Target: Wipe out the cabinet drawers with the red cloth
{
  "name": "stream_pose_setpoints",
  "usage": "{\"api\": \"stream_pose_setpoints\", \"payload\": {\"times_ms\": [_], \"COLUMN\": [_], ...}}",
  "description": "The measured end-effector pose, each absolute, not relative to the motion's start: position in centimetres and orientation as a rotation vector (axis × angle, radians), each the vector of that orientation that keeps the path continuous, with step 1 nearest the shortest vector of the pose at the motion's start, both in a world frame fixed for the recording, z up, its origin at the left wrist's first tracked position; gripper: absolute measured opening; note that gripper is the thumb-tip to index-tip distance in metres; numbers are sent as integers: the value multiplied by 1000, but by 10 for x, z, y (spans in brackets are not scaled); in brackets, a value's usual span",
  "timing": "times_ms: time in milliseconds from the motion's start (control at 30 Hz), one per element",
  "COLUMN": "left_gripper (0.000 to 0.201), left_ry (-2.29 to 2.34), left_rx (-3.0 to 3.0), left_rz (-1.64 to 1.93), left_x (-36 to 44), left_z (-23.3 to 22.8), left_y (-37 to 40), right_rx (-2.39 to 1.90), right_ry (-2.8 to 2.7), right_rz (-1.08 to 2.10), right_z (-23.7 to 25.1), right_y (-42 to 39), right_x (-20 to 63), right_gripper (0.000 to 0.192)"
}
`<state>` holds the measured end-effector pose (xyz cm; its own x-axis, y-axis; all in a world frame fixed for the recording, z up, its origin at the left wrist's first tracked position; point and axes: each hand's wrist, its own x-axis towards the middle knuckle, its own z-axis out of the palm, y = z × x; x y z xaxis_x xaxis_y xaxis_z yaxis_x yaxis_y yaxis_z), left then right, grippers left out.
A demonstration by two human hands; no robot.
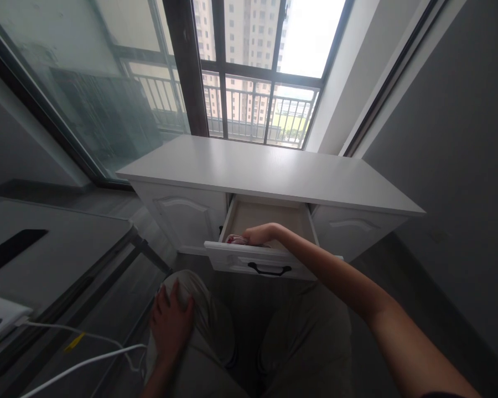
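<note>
**Domestic Room, Probably in a High-Rise Flat**

Reference landmark: a long white cabinet [274,168], whose panelled doors [188,221] and black-handled drawer [228,261] are of household pattern. Behind it, a dark-framed window [249,71] gives onto a railing [294,98] and a many-storeyed tower [247,33], consistent with an upper-floor residence. Left of the cabinet, toward the foreground: a table [87,232] bearing a white device [8,310] with a cable [53,326] attached. Right of the cabinet, a plain grey wall [452,177] meets a dark floor [423,293]. Bedroom, study or living room cannot be distinguished.
</note>
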<state>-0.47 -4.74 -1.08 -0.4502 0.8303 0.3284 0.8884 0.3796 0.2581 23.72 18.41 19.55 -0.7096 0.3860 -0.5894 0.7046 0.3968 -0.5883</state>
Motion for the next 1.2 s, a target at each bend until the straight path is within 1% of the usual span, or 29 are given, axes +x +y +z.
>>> {"api": "stream_pose_setpoints", "payload": {"times_ms": [233, 333, 467, 567, 733, 800, 933, 1000, 1100, 1133, 1200], "left_gripper": [65, 65, 64, 64, 64, 63, 63, 64, 64, 63, 63], "left_ry": [-2510, -2519, -2530, -2542, -2532, -2538, -2546, -2540, -2528, -2526, -2521], "left_rx": [-1565, -1568, -1555, -1551, -1558, -1557, -1542, -1549, -1562, -1558, -1558], "left_rz": [-621, -616, -630, -632, -660, -667, -664, -664, -676, -683, -693], "left_x": [-6, -4, -1, 1, 0, 0, 1, 1, 1, 1, 1], "left_z": [-9, -7, -5, -3, 0, 1, 0, 0, -1, -1, -2], "left_y": [-48, -47, -47, -47, -49, -49, -49, -50, -50, -50, -49], "right_rx": [1094, 1195, 1247, 1301, 1438, 1554, 1940, 2203, 2600, 2695, 2749], "right_ry": [2036, 1960, 1968, 1970, 1993, 2052, 2076, 1991, 1756, 1673, 1609], "right_rz": [-896, -822, -817, -815, -1021, -1025, -846, -965, -1397, -1515, -1626], "right_z": [201, 203, 203, 202, 200, 197, 188, 182, 172, 170, 169], "right_y": [172, 163, 156, 154, 163, 171, 191, 200, 215, 219, 229], "right_x": [349, 384, 390, 383, 393, 400, 405, 403, 395, 392, 385], "right_gripper": [24, 26, 26, 19, 7, 3, 26, 29, 23, 23, 25]}}
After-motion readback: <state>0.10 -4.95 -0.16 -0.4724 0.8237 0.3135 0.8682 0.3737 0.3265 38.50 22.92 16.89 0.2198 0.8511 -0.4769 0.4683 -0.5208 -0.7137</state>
